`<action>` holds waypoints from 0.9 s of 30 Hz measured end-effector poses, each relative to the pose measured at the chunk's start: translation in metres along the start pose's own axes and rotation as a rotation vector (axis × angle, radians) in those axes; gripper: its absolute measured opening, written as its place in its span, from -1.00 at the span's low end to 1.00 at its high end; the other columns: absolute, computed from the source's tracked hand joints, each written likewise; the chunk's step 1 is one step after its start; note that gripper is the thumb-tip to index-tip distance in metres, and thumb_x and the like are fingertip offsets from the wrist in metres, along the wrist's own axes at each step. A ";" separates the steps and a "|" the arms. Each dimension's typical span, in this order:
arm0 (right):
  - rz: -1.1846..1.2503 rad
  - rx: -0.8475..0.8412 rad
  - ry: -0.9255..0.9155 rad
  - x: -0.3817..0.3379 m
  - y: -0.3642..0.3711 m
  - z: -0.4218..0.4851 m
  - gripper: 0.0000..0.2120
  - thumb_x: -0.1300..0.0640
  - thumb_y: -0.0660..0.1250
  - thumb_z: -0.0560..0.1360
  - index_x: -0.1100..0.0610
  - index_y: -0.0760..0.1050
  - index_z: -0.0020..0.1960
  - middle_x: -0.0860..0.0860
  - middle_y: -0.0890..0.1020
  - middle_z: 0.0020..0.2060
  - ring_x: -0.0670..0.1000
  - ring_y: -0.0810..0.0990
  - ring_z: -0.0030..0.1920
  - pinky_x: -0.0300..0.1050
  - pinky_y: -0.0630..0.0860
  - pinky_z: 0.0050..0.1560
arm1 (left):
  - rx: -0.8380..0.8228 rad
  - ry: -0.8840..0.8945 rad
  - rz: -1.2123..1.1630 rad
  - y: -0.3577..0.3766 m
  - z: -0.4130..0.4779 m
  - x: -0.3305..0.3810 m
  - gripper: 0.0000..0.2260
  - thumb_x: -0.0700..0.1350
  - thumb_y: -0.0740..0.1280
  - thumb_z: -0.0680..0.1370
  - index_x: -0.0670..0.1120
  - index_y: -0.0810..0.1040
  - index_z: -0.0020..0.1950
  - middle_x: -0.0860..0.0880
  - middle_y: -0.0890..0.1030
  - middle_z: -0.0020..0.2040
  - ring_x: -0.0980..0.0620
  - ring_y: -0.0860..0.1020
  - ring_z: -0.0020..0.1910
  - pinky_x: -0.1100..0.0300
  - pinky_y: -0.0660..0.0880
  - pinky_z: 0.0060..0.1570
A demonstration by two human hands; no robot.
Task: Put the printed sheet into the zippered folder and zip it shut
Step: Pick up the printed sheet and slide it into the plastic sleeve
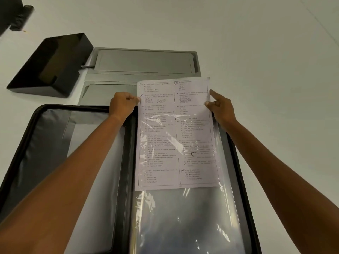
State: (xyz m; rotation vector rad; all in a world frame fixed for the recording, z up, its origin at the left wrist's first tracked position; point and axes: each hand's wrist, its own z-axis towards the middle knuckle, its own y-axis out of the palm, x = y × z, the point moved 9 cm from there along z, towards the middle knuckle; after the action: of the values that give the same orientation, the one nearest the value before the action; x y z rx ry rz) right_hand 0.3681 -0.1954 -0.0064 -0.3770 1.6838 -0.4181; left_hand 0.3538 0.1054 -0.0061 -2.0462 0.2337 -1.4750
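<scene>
White printed sheet (176,136) with two columns of small text, pushed part of the way into the clear plastic sleeve (185,222) on the right half of the open black zippered folder (34,136). Lower part already under the shiny plastic; upper part outside, reaching past the far edge of the folder.

Pinched at the upper left edge by the left hand (122,104), fingers curled tight on the paper. Pinched at the upper right edge by the right hand (221,109), thumb on the front, index finger stretched along the margin.

Judged about halfway through the first step: insertion begun, not finished. Left to do: sliding the sheet fully down, closing the two halves, pulling the zipper round. Zipper pull not visible.

Beyond the folder, on the white table (266,44): a grey recessed metal panel (145,60) and a black open box (49,66) to the left.
</scene>
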 end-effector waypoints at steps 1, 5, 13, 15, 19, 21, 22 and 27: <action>-0.002 -0.008 0.000 0.003 0.000 -0.003 -0.56 0.22 0.21 0.52 0.08 0.24 0.38 0.16 0.63 0.05 0.03 0.60 -0.08 0.00 0.53 0.06 | -0.010 -0.006 0.003 0.001 0.002 0.001 -0.78 -0.14 0.32 0.52 -0.24 0.58 0.08 -0.19 0.62 0.11 -0.01 0.51 -0.06 0.20 0.42 -0.02; -0.041 -0.013 -0.012 0.009 -0.004 -0.010 -0.55 0.20 0.23 0.52 0.09 0.24 0.38 0.13 0.64 -0.07 0.07 0.60 -0.08 -0.06 0.51 0.01 | -0.025 -0.017 0.026 0.004 0.003 -0.001 -0.79 -0.17 0.33 0.52 -0.27 0.59 0.07 -0.21 0.62 0.11 -0.02 0.50 -0.05 0.18 0.43 -0.01; -0.057 0.069 -0.009 -0.005 -0.006 0.008 -0.57 0.17 0.20 0.53 0.05 0.21 0.38 0.18 0.56 0.03 0.07 0.56 -0.05 -0.08 0.53 -0.03 | -0.004 0.091 0.219 0.002 -0.019 0.000 -0.80 -0.13 0.29 0.55 -0.24 0.61 0.01 -0.21 0.65 0.01 -0.02 0.49 -0.16 0.14 0.45 -0.10; -0.103 0.074 -0.042 -0.014 -0.005 0.013 -0.62 0.22 0.18 0.54 0.08 0.27 0.34 0.19 0.54 0.08 0.13 0.56 0.00 -0.04 0.54 0.02 | 0.000 0.118 0.276 0.001 -0.024 0.003 -0.81 -0.16 0.27 0.56 -0.25 0.59 0.02 -0.23 0.64 0.02 -0.05 0.51 -0.15 0.14 0.45 -0.13; -0.120 0.036 -0.112 -0.024 -0.003 0.013 -0.67 0.29 0.17 0.53 0.08 0.38 0.27 0.18 0.57 0.10 0.10 0.57 -0.04 -0.21 0.53 -0.12 | 0.091 0.250 0.449 -0.002 -0.032 0.024 -0.65 -0.20 0.26 0.54 -0.24 0.35 0.31 -0.27 0.45 0.24 -0.21 0.46 0.17 -0.02 0.45 0.07; -0.119 0.002 -0.151 -0.028 -0.003 0.011 -0.66 0.31 0.17 0.52 0.07 0.39 0.26 0.17 0.57 0.09 0.13 0.57 -0.02 -0.14 0.54 -0.07 | 0.071 0.402 0.522 0.006 -0.032 0.044 -0.49 -0.16 0.27 0.54 -0.19 0.18 0.44 -0.25 0.35 0.36 -0.20 0.35 0.32 -0.06 0.36 0.26; -0.120 -0.011 -0.165 -0.029 -0.003 0.009 -0.65 0.31 0.17 0.52 0.07 0.39 0.26 0.17 0.57 0.09 0.17 0.57 0.01 -0.07 0.55 -0.02 | 0.010 0.477 0.559 0.015 -0.031 0.054 -0.46 -0.14 0.26 0.55 -0.16 0.13 0.47 -0.23 0.30 0.42 -0.18 0.29 0.39 -0.06 0.28 0.34; -0.136 -0.052 -0.194 -0.030 -0.004 0.007 -0.64 0.29 0.16 0.53 0.07 0.34 0.30 0.23 0.54 0.12 0.21 0.54 0.05 -0.21 0.53 -0.11 | -0.326 0.581 0.730 0.068 -0.028 0.070 -0.51 -0.08 0.16 0.60 -0.11 0.09 0.49 -0.14 0.23 0.49 -0.12 0.14 0.49 -0.03 0.08 0.46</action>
State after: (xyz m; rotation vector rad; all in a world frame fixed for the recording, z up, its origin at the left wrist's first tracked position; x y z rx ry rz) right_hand 0.3795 -0.1855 0.0210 -0.5550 1.4872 -0.4239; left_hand 0.3672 0.0079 0.0175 -1.4233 1.3659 -1.5429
